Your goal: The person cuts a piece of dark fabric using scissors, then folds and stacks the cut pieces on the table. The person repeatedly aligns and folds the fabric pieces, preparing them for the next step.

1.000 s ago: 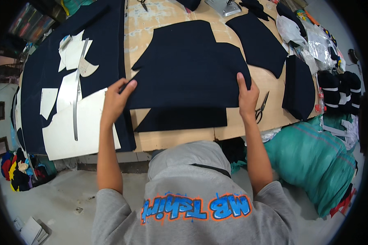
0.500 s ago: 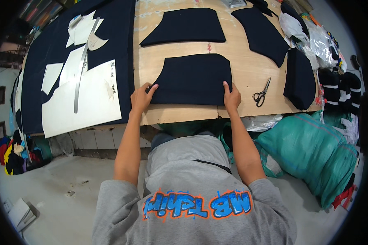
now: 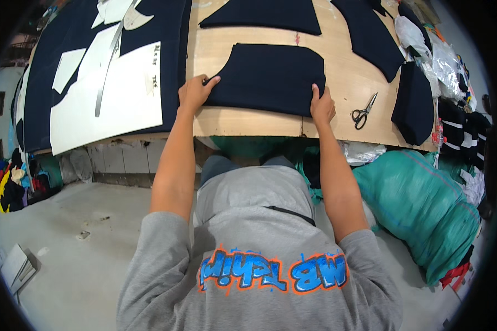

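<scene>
A stack of dark navy cut fabric (image 3: 268, 77) lies flat on the wooden table in front of me. At its lower left corner, my left hand (image 3: 197, 92) is closed, thumb on top and the other fingers along the edge or beneath. My right hand (image 3: 322, 103) grips the right edge in the same way, thumb up. To the right of that hand lies a pair of scissors (image 3: 364, 111) with black handles, blades pointing away. Beyond the stack sits another dark cut fabric stack (image 3: 262, 15), partly out of view.
On the left, white paper patterns (image 3: 128, 105) and a metal ruler (image 3: 106, 71) rest on dark cloth (image 3: 173, 71). More dark cut pieces (image 3: 370, 41) (image 3: 414, 105) lie at right, near clear plastic bags (image 3: 447, 63). A big green sack (image 3: 419, 204) stands below the table's right side.
My view has shifted, so the table appears higher. The held fabric stack has moved slightly away from the near edge and turned a little clockwise; both hands keep their hold.
</scene>
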Tool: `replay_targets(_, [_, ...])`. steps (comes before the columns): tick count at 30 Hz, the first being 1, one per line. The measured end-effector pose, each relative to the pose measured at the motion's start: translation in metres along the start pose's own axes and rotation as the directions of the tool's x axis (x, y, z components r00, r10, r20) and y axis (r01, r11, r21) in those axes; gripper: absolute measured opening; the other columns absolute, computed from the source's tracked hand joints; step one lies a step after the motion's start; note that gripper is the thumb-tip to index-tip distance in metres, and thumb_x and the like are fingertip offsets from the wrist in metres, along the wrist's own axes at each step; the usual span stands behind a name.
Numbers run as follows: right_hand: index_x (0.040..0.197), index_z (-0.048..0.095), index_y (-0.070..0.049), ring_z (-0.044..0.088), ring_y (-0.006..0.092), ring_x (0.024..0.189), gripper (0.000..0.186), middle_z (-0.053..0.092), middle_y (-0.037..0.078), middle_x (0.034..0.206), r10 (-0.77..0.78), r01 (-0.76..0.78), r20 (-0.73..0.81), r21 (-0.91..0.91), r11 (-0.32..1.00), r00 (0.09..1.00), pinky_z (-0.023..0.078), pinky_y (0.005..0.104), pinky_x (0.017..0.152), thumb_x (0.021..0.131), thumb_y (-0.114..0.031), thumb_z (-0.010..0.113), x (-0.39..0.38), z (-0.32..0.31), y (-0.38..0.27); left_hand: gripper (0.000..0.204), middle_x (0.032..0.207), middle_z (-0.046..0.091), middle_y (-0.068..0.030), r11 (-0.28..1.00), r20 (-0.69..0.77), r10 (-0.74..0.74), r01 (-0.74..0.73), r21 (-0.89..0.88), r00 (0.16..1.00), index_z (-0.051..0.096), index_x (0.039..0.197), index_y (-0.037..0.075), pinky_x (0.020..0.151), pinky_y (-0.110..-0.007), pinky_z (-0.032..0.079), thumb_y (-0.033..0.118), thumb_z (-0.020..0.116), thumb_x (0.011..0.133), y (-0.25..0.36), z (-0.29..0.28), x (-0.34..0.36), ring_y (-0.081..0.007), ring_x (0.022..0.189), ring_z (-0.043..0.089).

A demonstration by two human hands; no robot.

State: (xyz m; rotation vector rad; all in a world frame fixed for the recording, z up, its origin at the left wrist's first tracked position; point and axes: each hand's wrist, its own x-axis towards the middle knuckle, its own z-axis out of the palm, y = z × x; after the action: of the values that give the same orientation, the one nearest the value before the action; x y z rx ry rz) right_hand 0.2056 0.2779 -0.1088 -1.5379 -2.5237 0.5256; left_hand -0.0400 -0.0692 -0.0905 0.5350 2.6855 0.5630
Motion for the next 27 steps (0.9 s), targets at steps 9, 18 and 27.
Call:
replay_targets(9, [0.151, 0.066, -0.008, 0.075, 0.0521, 0.122, 0.069, 0.080, 0.031, 0.126, -0.004, 0.009, 0.062, -0.083, 0.997, 0.998, 0.058, 0.0614, 0.104, 0.113, -0.065, 0.056, 0.013, -0.006, -0.002, 0.083, 0.113, 0.084, -0.0222, 0.999, -0.008, -0.019, 0.019, -0.036, 1.000, 0.084, 0.126, 0.004, 0.098, -0.050, 0.060, 0.081, 0.068, 0.099, 0.004, 0.000, 0.001, -0.0398, 0.114, 0.080])
replay_targets(18, [0.147, 0.075, -0.008, 0.073, 0.0498, 0.130, 0.066, 0.079, 0.027, 0.135, -0.086, 0.086, -0.005, 0.046, 0.995, 0.996, 0.056, 0.0577, 0.110, 0.109, -0.061, 0.065, 0.017, -0.044, -0.018, 0.079, 0.098, 0.085, -0.0169, 0.997, -0.088, 0.075, -0.076, -0.001, 0.993, 0.086, 0.114, 0.008, 0.090, -0.051, 0.062, 0.083, 0.064, 0.100, 0.011, -0.032, 0.006, -0.0395, 0.102, 0.082])
replay_targets(27, [0.152, 0.071, -0.010, 0.074, 0.0492, 0.127, 0.065, 0.079, 0.028, 0.134, -0.065, 0.066, 0.015, -0.044, 0.997, 0.998, 0.057, 0.0580, 0.108, 0.112, -0.060, 0.060, 0.014, -0.005, 0.000, 0.074, 0.099, 0.084, -0.0187, 0.996, -0.067, 0.058, -0.053, 0.069, 0.996, 0.084, 0.111, 0.008, 0.088, -0.050, 0.062, 0.078, 0.062, 0.104, 0.000, -0.002, -0.003, -0.0388, 0.099, 0.082])
